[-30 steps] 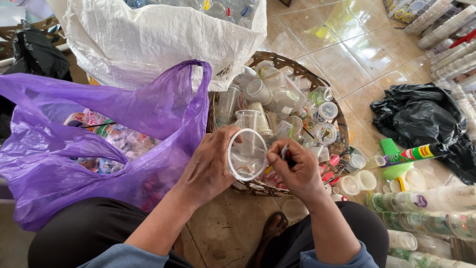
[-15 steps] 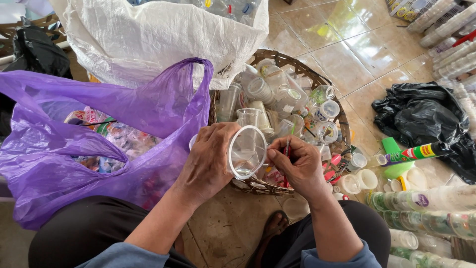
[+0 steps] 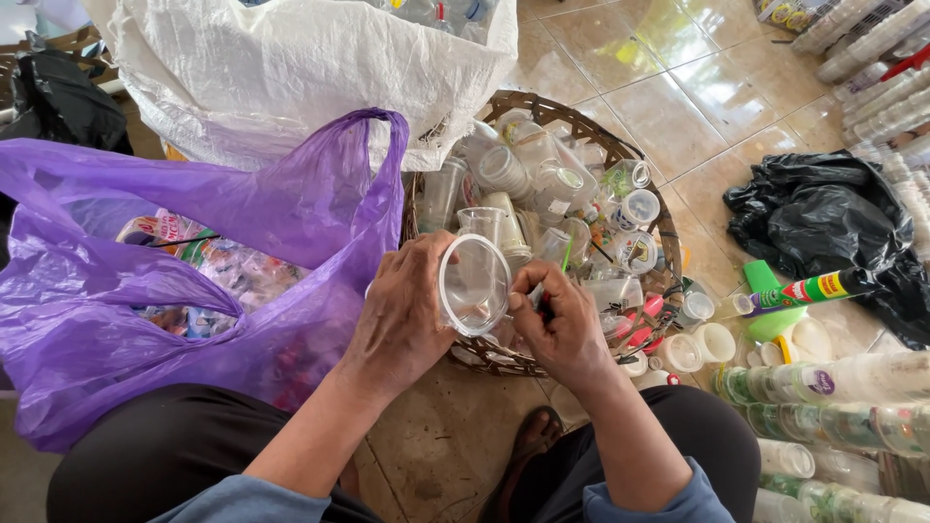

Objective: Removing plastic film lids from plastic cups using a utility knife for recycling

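Note:
My left hand [image 3: 402, 315] grips a clear plastic cup [image 3: 475, 284] by its side, the round mouth turned up toward me. My right hand [image 3: 562, 324] is closed beside the cup's rim, fingertips pinched on something small and thin that I cannot make out. Both hands hover over the near edge of a woven basket [image 3: 668, 232] packed with several clear plastic cups. A large purple plastic bag [image 3: 291, 194] lies open just left of my left hand, with colourful wrappers inside.
A big white woven sack [image 3: 320, 68] stands behind the basket. A black plastic bag [image 3: 823, 218] lies on the tiled floor at right, near a green spray can [image 3: 804, 291]. Stacked clear cups [image 3: 833, 387] lie at lower right, loose cups beside the basket.
The cup has tilted a little and moved slightly right in my left hand. My right hand has drawn closer to the rim. Nothing else has shifted.

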